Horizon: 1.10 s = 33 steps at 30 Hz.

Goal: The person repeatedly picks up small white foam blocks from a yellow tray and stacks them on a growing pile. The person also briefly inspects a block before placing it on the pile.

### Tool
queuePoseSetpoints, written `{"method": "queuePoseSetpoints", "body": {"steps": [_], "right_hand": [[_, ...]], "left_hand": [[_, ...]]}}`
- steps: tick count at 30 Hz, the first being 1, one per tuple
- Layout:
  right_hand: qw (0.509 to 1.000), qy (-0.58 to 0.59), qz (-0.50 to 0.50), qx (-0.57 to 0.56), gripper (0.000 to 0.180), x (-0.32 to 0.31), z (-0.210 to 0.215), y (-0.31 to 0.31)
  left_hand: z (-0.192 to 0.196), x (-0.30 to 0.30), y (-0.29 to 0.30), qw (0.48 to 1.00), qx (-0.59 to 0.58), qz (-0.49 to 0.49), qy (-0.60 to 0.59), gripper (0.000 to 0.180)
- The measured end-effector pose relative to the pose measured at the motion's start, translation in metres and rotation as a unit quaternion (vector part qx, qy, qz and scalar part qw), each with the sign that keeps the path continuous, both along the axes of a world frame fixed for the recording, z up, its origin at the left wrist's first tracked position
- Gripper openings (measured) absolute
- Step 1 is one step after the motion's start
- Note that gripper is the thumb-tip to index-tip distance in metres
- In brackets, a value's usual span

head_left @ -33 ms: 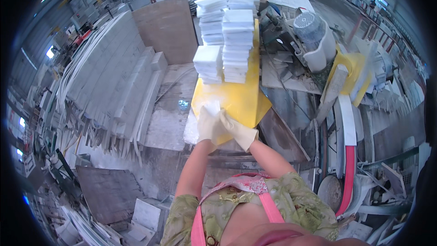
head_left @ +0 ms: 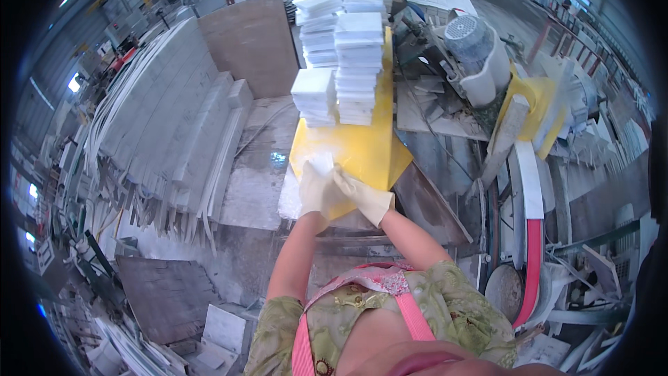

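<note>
Both my hands wear pale work gloves and meet at the near edge of a yellow board. My left hand is raised with its fingers pointing away from me. My right hand lies against its side, fingers touching the left glove. Whether either hand grips anything is hidden by the gloves. Just beyond them on the yellow board stand stacks of white stone tiles, with a shorter stack at their left. A pale slab lies under the board's near corner.
Long white stone strips lean in rows at the left. A brown slab stands behind them. At the right are a machine with a grey motor and a red and white curved guard. Offcuts litter the wet floor.
</note>
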State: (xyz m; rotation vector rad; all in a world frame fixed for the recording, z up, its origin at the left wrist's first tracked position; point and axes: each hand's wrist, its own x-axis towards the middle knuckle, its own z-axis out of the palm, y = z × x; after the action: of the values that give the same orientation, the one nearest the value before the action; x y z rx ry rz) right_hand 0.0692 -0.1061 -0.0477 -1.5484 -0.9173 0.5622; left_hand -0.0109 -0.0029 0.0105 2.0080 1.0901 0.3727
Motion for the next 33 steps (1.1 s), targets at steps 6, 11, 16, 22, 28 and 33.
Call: {"method": "queuePoseSetpoints", "body": {"steps": [6, 11, 16, 22, 28, 33], "right_hand": [[0.995, -0.054, -0.06, -0.061, 0.048, 0.051, 0.006, -0.072], [0.902, -0.253, -0.322, -0.136, 0.039, 0.109, -0.009, -0.258], [0.735, -0.245, -0.536, -0.336, 0.06, 0.128, -0.041, -0.457], [0.641, -0.201, -0.497, -0.549, 0.082, 0.113, -0.075, -0.538], [0.582, -0.218, -0.479, -0.62, 0.084, 0.104, -0.07, -0.517], [0.581, -0.242, -0.476, -0.614, 0.087, 0.084, -0.056, -0.504]], "left_hand": [[0.003, 0.005, 0.001, 0.996, -0.069, 0.037, -0.034, 0.08], [0.016, 0.001, -0.012, 0.991, -0.102, 0.04, -0.073, 0.068], [0.02, 0.0, -0.012, 0.996, -0.072, 0.041, -0.033, 0.068], [0.021, 0.004, -0.01, 0.997, -0.051, 0.056, 0.022, 0.076], [0.015, 0.014, -0.01, 0.995, 0.05, 0.054, 0.07, 0.08], [-0.023, 0.012, 0.001, 0.996, 0.051, 0.065, 0.03, 0.085]]}}
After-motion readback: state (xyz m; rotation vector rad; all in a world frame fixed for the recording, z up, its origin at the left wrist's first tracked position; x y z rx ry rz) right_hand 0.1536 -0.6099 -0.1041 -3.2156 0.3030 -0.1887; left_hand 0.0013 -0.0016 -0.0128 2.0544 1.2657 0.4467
